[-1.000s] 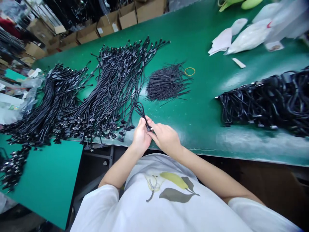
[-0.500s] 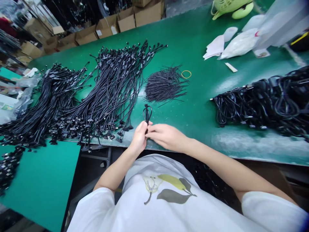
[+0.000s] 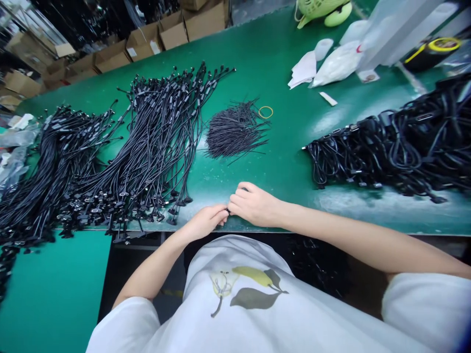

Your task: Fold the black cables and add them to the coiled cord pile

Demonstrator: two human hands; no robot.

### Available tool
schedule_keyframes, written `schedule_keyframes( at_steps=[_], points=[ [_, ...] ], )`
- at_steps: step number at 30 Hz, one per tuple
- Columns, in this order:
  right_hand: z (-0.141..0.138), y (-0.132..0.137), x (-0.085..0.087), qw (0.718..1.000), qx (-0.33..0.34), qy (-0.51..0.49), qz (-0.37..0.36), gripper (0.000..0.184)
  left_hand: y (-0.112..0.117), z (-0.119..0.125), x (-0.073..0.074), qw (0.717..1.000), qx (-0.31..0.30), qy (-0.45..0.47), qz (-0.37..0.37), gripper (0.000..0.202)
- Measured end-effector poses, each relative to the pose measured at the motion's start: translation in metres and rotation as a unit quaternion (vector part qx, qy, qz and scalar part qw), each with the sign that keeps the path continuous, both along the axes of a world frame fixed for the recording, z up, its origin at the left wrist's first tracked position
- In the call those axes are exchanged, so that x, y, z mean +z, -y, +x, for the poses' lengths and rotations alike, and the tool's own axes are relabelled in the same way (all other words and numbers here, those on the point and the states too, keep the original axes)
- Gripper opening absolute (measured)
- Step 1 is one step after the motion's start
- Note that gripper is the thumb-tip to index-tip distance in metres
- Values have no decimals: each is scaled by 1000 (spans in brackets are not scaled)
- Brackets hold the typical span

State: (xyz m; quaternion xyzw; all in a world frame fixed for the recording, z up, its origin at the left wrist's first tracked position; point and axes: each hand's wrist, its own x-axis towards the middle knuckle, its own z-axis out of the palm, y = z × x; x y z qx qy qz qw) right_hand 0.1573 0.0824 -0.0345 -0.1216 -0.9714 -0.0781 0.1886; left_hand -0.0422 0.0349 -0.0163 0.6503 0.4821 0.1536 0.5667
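Left: two cable rows (image 3: 147, 147) on the desk (image 3: 257, 59)
Middle: thin wires (image 3: 235, 132), rubber band (image 3: 265, 112) behind
Right: cord heap (image 3: 390, 147)
Behind: cardboard boxes (image 3: 172, 34)

"Is anything readable showing on those cardboard boxes (image 3: 172, 35)?"

"No. White labels (image 3: 155, 47) are sitting on them, but they're too small to read."

"And the little card (image 3: 368, 75) lying by the plastic bag (image 3: 338, 63)?"

"A brownish mark is showing on it, but it's too small to make out. No words, numbers or brands are readable anywhere."
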Motion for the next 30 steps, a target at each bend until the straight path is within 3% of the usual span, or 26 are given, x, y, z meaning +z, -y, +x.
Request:
schedule_keyframes(
  at_steps=[3, 6, 8, 10, 12, 14, 17, 20, 26, 30],
  points=[
    [-2, 5, -3, 999, -19, 33, -29, 25, -7, 3, -5, 999, -25, -23, 2, 28],
    [3, -5, 5, 988, -53, 41, -143, 23, -3, 10, -16, 997, 39, -46, 43, 29],
    [14, -26, 11, 970, -49, -3, -238, 26, 1, 13, -24, 996, 85, -11, 33, 31],
    [28, -59, 10, 948, -121, -79, -283, 28, 2, 12, -30, 987, 142, 72, -21, 36],
    [40, -96, -1, 919, -279, -116, -253, 29, 0, 11, -30, 960, 217, 164, -74, 40],
    [47, -127, -17, 905, -371, -61, -200, 26, -5, 9, -26, 927, 276, 231, -103, 41],
    [49, -148, -36, 924, -362, 29, -120, 27, -8, 10, -16, 903, 308, 275, -119, 41],
    [49, -146, -43, 932, -359, 10, -55, 29, -8, 13, -10, 894, 316, 294, -117, 40],
    [59, -142, -47, 939, -336, 35, -59, 28, -2, 17, -9, 894, 303, 313, -109, 37],
    [60, -128, -30, 923, -377, -16, -72, 31, 6, 15, -5, 883, 312, 335, -109, 37]
  ],
)
